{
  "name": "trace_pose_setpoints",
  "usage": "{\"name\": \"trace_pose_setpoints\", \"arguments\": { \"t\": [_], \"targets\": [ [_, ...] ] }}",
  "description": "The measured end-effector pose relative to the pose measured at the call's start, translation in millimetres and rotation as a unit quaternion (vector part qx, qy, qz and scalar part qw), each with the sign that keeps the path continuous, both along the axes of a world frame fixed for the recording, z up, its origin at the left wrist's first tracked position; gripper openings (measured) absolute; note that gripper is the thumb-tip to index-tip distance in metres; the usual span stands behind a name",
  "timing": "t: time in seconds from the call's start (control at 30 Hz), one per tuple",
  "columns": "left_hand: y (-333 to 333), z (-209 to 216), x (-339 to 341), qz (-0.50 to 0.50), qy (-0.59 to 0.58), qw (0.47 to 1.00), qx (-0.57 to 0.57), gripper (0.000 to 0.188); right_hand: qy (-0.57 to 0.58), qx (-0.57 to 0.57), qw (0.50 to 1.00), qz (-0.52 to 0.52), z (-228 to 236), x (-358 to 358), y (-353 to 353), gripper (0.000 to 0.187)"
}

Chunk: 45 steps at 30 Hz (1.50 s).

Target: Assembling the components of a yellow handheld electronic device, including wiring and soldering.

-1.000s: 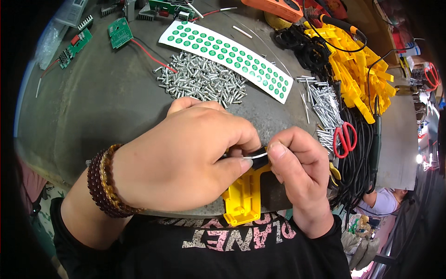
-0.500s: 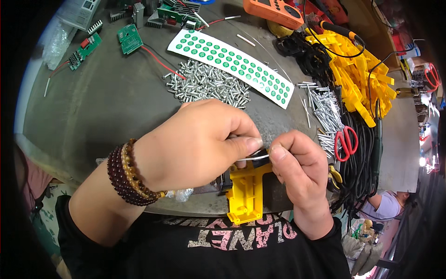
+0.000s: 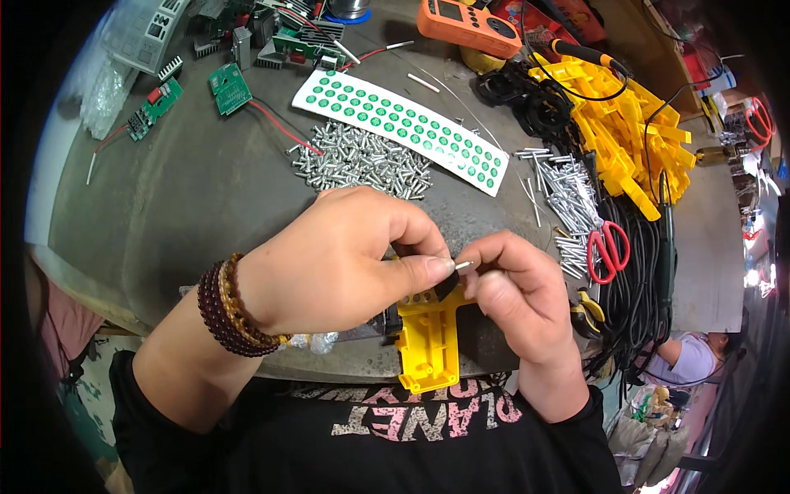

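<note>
1. Green circuit board (image 3: 229,88), far left: red lead running right to the heap of short screws (image 3: 362,165); no change of place on the bench apart from a slight shift of the whole view.
2. Beaded bracelets (image 3: 239,309): dark and amber strands, worn on the left wrist.
3. Left hand (image 3: 346,259), centre: thumb and forefinger closed together in a pinch on the white wire (image 3: 464,265). Half a second ago a longer stretch of wire spans the space between the hands; now only a short end projects to the right of the thumb.
4. Yellow housing (image 3: 429,346), near centre: below the left fingers, its open side showing, near end over the bench edge. A dark piece (image 3: 448,286) sits at its far end, partly covered by the fingers.
5. Right hand (image 3: 527,296), right of the wire: thumb, earlier on the wire, now lower and a little apart from the forefinger, a partly open pinch. The wire's tip lies at the forefinger; whether they touch cannot be told.
6. Red-handled scissors (image 3: 608,251), right: beside the pile of long screws (image 3: 566,202), with black cables (image 3: 638,288) nearer.
</note>
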<state>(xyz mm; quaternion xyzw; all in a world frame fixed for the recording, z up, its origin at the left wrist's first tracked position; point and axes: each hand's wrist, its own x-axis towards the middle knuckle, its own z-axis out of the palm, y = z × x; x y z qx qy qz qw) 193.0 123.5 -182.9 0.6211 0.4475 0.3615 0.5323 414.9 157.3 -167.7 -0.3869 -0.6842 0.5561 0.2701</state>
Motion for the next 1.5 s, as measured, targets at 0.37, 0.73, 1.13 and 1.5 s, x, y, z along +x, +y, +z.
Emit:
{"name": "trace_pose_setpoints", "arguments": {
  "t": [0.37,0.73,1.13,1.5],
  "targets": [
    [0.0,-2.2,1.6,0.010,0.011,0.998,0.054,0.016,-0.053,0.101,0.989,0.092,0.7,4.2,0.9,0.010],
    [1.3,-2.7,-4.5,-0.046,-0.028,0.998,0.016,0.016,-0.049,0.122,0.981,0.140,1.3,12.0,7.8,0.011],
    [2.5,-4.6,-1.7,-0.041,-0.020,0.996,0.077,0.014,0.015,0.188,0.979,0.076,-5.0,3.2,5.0,0.012],
    [-13.5,-3.1,15.0,0.034,0.187,0.953,0.236,0.040,-0.021,0.214,0.977,0.015,-9.9,3.0,-1.2,0.010]
  ]
}}
